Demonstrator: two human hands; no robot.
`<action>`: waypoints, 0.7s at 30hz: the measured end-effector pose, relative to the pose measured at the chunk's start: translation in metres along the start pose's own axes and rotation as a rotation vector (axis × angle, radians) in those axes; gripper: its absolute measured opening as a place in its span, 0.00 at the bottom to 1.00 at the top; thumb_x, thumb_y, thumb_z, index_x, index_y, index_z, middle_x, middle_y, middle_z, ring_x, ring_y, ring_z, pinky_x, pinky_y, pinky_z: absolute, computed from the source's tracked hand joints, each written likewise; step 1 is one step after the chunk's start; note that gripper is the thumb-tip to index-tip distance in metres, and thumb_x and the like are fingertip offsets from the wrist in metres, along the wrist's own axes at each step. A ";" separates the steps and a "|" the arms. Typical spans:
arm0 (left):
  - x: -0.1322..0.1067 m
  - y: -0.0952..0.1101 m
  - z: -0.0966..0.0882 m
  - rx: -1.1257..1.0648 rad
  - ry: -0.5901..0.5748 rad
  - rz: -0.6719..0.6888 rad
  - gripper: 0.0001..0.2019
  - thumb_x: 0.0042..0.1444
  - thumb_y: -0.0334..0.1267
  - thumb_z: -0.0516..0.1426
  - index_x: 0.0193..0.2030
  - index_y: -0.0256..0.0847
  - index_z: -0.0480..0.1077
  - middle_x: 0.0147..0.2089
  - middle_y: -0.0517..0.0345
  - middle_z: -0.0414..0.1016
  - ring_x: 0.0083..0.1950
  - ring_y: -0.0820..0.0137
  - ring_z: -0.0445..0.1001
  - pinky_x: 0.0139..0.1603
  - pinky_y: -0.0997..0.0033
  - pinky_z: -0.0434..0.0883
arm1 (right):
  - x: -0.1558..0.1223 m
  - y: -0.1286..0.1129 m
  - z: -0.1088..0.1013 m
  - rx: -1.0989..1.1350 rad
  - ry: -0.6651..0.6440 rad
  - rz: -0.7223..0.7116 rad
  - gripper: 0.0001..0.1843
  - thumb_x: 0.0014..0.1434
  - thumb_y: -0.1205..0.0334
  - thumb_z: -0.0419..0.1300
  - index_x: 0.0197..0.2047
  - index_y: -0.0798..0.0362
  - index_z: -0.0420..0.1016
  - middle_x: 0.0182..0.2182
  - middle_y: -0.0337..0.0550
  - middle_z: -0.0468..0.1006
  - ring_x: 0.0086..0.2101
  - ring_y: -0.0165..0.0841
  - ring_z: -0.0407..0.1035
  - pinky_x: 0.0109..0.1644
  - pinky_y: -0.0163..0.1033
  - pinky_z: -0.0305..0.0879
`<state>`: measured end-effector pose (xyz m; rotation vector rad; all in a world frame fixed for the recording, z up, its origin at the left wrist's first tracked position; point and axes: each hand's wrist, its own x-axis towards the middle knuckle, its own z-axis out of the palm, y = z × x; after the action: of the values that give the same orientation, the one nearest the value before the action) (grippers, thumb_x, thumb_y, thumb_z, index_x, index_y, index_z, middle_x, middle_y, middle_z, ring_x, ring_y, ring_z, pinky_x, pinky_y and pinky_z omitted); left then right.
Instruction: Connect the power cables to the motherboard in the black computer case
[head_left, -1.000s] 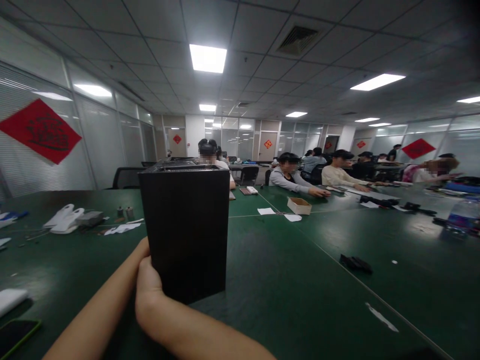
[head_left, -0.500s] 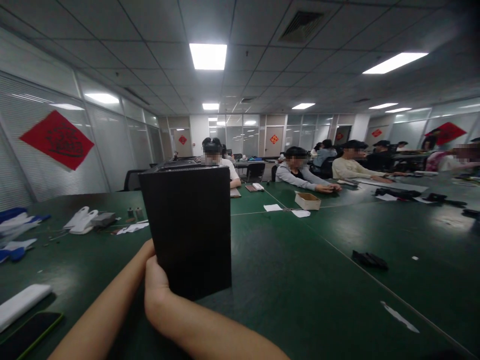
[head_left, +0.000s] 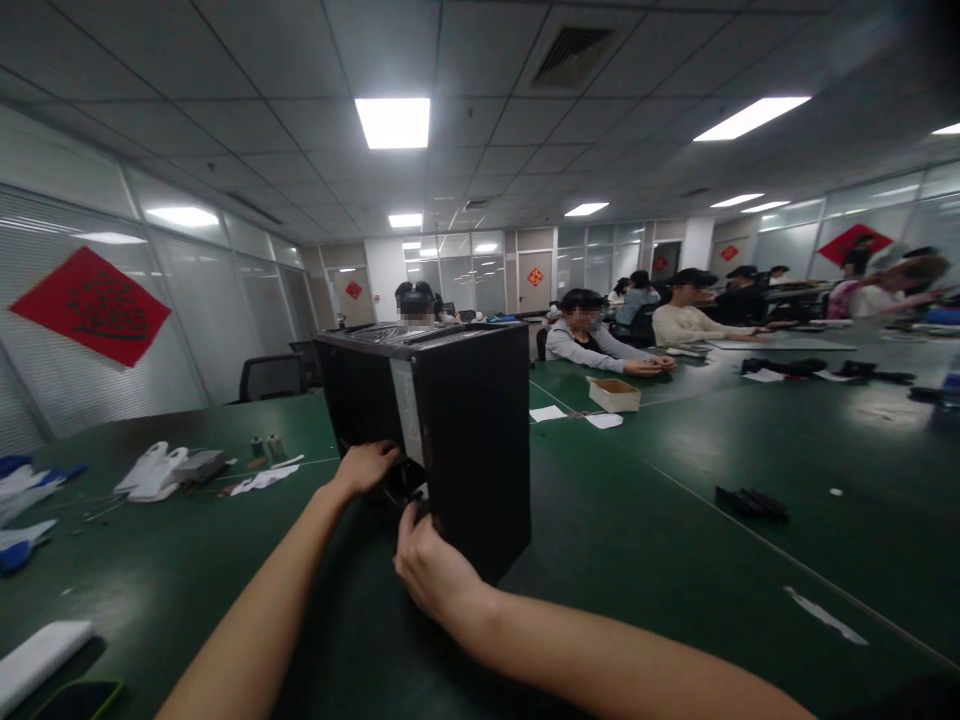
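Observation:
A tall black computer case (head_left: 472, 430) stands upright on the green table (head_left: 637, 540), its rear face with a pale panel turned toward me. My left hand (head_left: 366, 466) rests against the lower rear of the case, fingers curled on its edge. At the bottom near corner my right hand (head_left: 429, 568) presses on the case, its fingertips hidden against the dark metal. Whether it holds a small part there I cannot tell.
White parts, a grey block and papers (head_left: 176, 468) lie at the left. A phone (head_left: 75, 700) and white pad (head_left: 41, 655) sit bottom left. A small black item (head_left: 750, 502) lies at the right. Seated people (head_left: 592, 335) and a cardboard box (head_left: 613, 394) are beyond.
The case has been turned, so its rear face now shows instead of a plain side. My left hand has moved up onto the rear; my right hand has shifted to the near bottom corner.

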<state>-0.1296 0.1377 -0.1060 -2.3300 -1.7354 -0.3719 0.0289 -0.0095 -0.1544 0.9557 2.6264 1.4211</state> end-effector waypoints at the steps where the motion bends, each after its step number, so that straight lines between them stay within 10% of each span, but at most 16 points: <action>1: 0.003 -0.001 0.002 0.019 -0.031 0.020 0.19 0.67 0.42 0.47 0.46 0.47 0.81 0.50 0.50 0.82 0.48 0.59 0.80 0.41 0.69 0.69 | -0.009 0.004 0.007 -0.004 0.032 0.026 0.24 0.68 0.64 0.47 0.53 0.69 0.78 0.49 0.70 0.80 0.40 0.47 0.77 0.30 0.46 0.72; 11: -0.002 0.023 0.007 0.250 -0.067 0.093 0.27 0.65 0.31 0.42 0.66 0.32 0.68 0.47 0.32 0.80 0.46 0.48 0.80 0.43 0.56 0.69 | -0.066 0.055 0.049 -0.009 0.116 0.193 0.27 0.71 0.58 0.46 0.56 0.75 0.73 0.34 0.63 0.81 0.29 0.41 0.74 0.37 0.46 0.64; 17: -0.019 0.054 0.002 0.184 -0.049 0.031 0.29 0.70 0.39 0.36 0.54 0.36 0.77 0.43 0.36 0.82 0.47 0.48 0.80 0.44 0.55 0.69 | -0.093 0.103 0.092 0.196 0.077 0.212 0.23 0.71 0.59 0.45 0.53 0.64 0.77 0.29 0.53 0.79 0.29 0.35 0.70 0.39 0.44 0.56; 21: -0.037 0.074 0.002 0.105 0.011 -0.064 0.33 0.71 0.47 0.36 0.44 0.36 0.81 0.42 0.38 0.82 0.46 0.50 0.81 0.44 0.57 0.70 | -0.107 0.133 0.135 0.199 0.319 0.114 0.18 0.69 0.58 0.51 0.46 0.59 0.80 0.26 0.46 0.78 0.25 0.32 0.65 0.36 0.43 0.52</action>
<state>-0.0687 0.0838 -0.1211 -2.1999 -1.7834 -0.2962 0.2219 0.0912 -0.1617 0.9836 3.0385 1.4678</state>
